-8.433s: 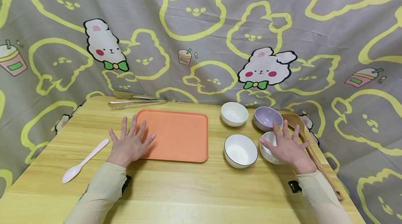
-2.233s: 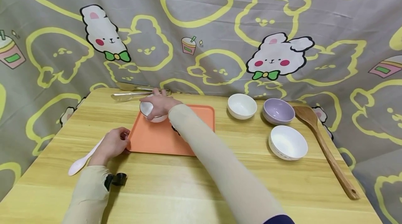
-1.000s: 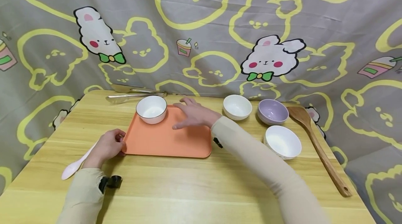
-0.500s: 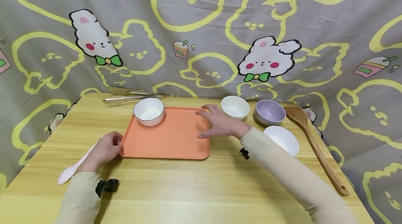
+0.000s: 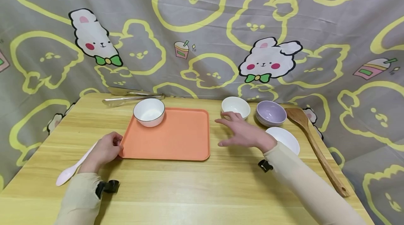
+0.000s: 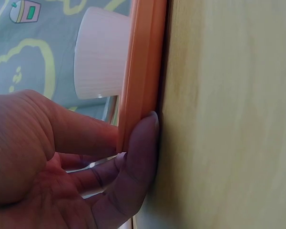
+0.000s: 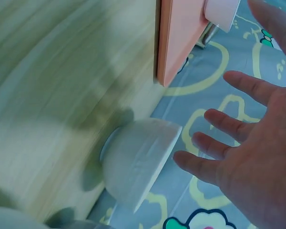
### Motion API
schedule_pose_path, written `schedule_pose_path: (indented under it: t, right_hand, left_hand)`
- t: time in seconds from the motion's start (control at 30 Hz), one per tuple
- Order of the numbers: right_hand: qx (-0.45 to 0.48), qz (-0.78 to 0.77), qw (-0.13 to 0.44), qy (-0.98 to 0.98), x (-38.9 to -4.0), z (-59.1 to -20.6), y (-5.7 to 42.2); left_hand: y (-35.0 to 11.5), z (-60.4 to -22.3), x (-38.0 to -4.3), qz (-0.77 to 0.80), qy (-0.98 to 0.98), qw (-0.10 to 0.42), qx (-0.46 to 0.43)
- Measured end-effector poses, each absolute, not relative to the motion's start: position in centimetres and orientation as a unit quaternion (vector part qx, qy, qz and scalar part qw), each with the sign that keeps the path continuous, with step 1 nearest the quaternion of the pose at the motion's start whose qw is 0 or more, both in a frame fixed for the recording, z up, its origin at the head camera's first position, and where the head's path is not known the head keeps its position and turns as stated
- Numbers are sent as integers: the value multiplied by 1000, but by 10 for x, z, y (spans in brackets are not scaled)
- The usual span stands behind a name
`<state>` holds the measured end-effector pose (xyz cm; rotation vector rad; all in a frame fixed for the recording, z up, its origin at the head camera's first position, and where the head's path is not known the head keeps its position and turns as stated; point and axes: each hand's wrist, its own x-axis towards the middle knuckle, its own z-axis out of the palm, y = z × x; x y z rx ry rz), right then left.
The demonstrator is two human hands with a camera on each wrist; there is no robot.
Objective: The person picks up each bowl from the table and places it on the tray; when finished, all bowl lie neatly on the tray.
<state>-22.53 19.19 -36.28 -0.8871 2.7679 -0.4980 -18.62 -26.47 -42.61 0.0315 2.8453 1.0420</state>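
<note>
An orange tray lies on the wooden table, and a white dark-rimmed bowl stands in its far left corner. My left hand pinches the tray's near left edge; the left wrist view has the thumb above the rim and a finger curled beneath it. Right of the tray, my right hand hovers with fingers spread, holding nothing. Just beyond its fingertips is a plain white bowl, seen from the side as a pale bowl in the right wrist view.
A purple bowl and another white bowl, partly hidden by the right forearm, stand at the right. Farther right lies a wooden spatula. Metal tongs lie at the back left, a pale spoon near the left forearm. A patterned curtain hangs behind.
My right hand let go of the dark-rimmed bowl on the tray, then moved right, off the tray, towards the plain white bowl. My left hand stays at the tray's edge.
</note>
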Motion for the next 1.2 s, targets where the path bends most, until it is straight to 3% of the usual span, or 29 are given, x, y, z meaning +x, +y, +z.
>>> schedule_pose_path:
  t: [0.9, 1.2]
  right_hand:
    - [-195, -163, 14, 967, -163, -365, 270]
    - [-141, -176, -5, 974, -156, -370, 296]
  left_hand:
    - [-263, -425, -185, 333, 942, 48, 14]
    - [-264, -427, -186, 330, 942, 53, 20]
